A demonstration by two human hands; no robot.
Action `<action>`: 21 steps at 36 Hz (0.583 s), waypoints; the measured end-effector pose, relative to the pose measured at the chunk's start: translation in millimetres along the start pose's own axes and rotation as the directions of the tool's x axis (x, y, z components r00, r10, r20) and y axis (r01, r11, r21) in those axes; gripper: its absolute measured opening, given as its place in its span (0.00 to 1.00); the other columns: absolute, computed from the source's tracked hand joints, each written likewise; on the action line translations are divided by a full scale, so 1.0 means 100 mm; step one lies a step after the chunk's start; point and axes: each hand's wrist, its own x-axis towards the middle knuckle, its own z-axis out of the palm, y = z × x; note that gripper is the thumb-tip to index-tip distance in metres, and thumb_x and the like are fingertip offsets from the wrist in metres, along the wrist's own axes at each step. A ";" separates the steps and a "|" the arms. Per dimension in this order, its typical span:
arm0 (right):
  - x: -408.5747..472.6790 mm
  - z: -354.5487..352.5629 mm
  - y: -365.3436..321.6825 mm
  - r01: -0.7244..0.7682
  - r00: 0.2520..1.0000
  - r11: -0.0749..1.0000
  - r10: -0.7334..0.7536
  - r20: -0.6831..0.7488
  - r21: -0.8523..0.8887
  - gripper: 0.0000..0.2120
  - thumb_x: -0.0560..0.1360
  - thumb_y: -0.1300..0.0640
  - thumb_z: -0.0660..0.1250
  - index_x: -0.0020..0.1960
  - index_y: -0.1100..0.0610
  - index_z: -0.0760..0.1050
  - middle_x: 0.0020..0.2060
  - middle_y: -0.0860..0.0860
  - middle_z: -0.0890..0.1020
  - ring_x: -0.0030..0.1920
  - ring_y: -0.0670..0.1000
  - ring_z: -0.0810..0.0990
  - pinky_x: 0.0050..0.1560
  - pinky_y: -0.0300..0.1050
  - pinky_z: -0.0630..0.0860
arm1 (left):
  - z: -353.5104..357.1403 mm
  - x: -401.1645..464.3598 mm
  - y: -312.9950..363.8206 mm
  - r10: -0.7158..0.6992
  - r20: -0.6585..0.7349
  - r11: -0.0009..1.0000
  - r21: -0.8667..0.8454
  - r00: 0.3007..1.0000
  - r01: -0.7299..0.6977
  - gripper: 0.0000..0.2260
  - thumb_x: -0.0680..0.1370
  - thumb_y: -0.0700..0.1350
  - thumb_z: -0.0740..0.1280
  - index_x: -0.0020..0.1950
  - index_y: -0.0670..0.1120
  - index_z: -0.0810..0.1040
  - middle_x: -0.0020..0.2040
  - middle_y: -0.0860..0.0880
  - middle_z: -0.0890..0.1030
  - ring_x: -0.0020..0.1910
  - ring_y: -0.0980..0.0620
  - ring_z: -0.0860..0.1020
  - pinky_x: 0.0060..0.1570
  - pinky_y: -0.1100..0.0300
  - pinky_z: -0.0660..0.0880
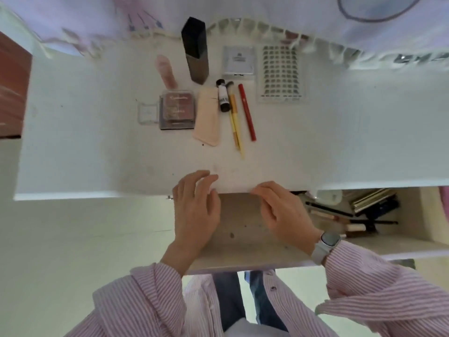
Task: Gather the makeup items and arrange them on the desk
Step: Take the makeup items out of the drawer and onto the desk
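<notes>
Both our hands, left (194, 210) and right (281, 212), rest relaxed and empty at the surface (85, 142) edge above the open drawer (243, 239). Arranged makeup lies beyond; the red pencil (247, 112) looks light, stiff, prone to rolling, best pinched mid-shaft.

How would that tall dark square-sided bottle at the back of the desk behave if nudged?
The tall dark square-sided bottle stands upright and narrow, so it would probably tip rather than slide. Its flat sides suggest it wouldn't roll far afterwards.
</notes>
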 end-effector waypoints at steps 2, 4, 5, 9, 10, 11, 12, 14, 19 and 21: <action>-0.39 0.02 0.26 -0.113 0.982 0.992 0.121 0.146 -0.064 0.15 0.74 0.58 0.55 0.53 0.59 0.77 0.47 0.53 0.80 0.42 0.51 0.78 0.38 0.41 0.73 | 0.22 -0.26 0.20 0.055 0.108 0.997 -0.054 0.993 -0.049 0.09 0.74 0.42 0.60 0.54 0.46 0.73 0.52 0.45 0.78 0.53 0.51 0.72 0.55 0.57 0.69; -0.73 0.03 0.57 -0.237 0.933 0.959 0.270 0.238 -0.157 0.11 0.74 0.60 0.58 0.52 0.60 0.77 0.46 0.56 0.80 0.44 0.56 0.79 0.41 0.48 0.76 | 0.46 -0.46 0.39 0.056 0.255 0.997 -0.063 0.965 -0.041 0.10 0.74 0.43 0.59 0.52 0.46 0.76 0.49 0.47 0.79 0.50 0.51 0.73 0.50 0.54 0.72; -0.87 0.03 0.72 -0.277 0.916 0.942 0.318 0.245 -0.187 0.10 0.73 0.63 0.61 0.52 0.60 0.78 0.47 0.57 0.80 0.45 0.59 0.79 0.43 0.50 0.77 | 0.58 -0.54 0.47 0.042 0.333 0.999 -0.045 0.942 -0.028 0.11 0.74 0.44 0.59 0.52 0.46 0.77 0.49 0.47 0.79 0.49 0.50 0.74 0.48 0.54 0.74; -1.17 -0.07 1.30 -0.434 0.838 0.847 0.505 0.208 -0.307 0.16 0.69 0.66 0.65 0.57 0.63 0.76 0.52 0.61 0.78 0.51 0.64 0.77 0.50 0.55 0.76 | 1.09 -0.66 0.67 -0.103 0.589 0.994 0.098 0.801 0.055 0.17 0.77 0.42 0.59 0.65 0.45 0.72 0.64 0.44 0.71 0.62 0.43 0.69 0.60 0.50 0.67; -1.18 -0.11 1.39 -0.456 0.828 0.825 0.531 0.181 -0.335 0.18 0.69 0.65 0.64 0.59 0.63 0.74 0.54 0.62 0.77 0.53 0.65 0.75 0.51 0.56 0.75 | 1.21 -0.65 0.69 -0.131 0.621 0.988 0.147 0.773 0.049 0.19 0.77 0.43 0.58 0.69 0.45 0.68 0.68 0.43 0.67 0.66 0.42 0.64 0.64 0.49 0.64; -1.17 -0.15 1.48 -0.478 0.819 0.804 0.553 0.152 -0.353 0.21 0.70 0.64 0.63 0.63 0.63 0.71 0.58 0.62 0.74 0.57 0.65 0.72 0.54 0.58 0.73 | 1.32 -0.63 0.72 -0.158 0.645 0.980 0.195 0.748 0.039 0.21 0.78 0.43 0.58 0.72 0.46 0.64 0.72 0.42 0.61 0.70 0.41 0.59 0.67 0.48 0.61; -1.15 -0.17 1.56 -0.493 0.813 0.792 0.567 0.132 -0.360 0.24 0.71 0.63 0.62 0.67 0.62 0.67 0.63 0.62 0.70 0.62 0.64 0.69 0.58 0.59 0.71 | 1.42 -0.59 0.75 -0.187 0.664 0.971 0.239 0.724 0.031 0.24 0.78 0.43 0.58 0.74 0.46 0.59 0.74 0.42 0.56 0.72 0.40 0.54 0.69 0.47 0.57; -1.07 -0.20 1.69 -0.476 0.825 0.796 0.551 0.123 -0.374 0.30 0.72 0.60 0.62 0.72 0.60 0.58 0.71 0.60 0.61 0.70 0.63 0.60 0.64 0.59 0.65 | 1.62 -0.50 0.79 -0.235 0.680 0.949 0.314 0.694 0.014 0.28 0.79 0.44 0.58 0.76 0.46 0.51 0.76 0.41 0.48 0.74 0.39 0.46 0.69 0.44 0.53; -0.88 -0.09 1.86 -0.376 0.841 0.812 0.502 0.204 -0.446 0.38 0.74 0.46 0.62 0.76 0.52 0.45 0.74 0.58 0.51 0.73 0.61 0.51 0.65 0.60 0.62 | 1.93 -0.38 0.82 -0.240 0.625 0.939 0.345 0.743 0.014 0.35 0.76 0.44 0.62 0.77 0.46 0.45 0.76 0.42 0.48 0.75 0.40 0.45 0.70 0.43 0.52; -0.86 -0.04 1.85 -0.390 0.829 0.799 0.521 0.203 -0.458 0.39 0.73 0.46 0.64 0.76 0.52 0.46 0.73 0.59 0.52 0.73 0.62 0.51 0.62 0.60 0.65 | 1.95 -0.40 0.83 -0.238 0.605 0.931 0.364 0.760 0.001 0.34 0.75 0.44 0.64 0.76 0.46 0.49 0.76 0.42 0.51 0.74 0.39 0.48 0.69 0.43 0.53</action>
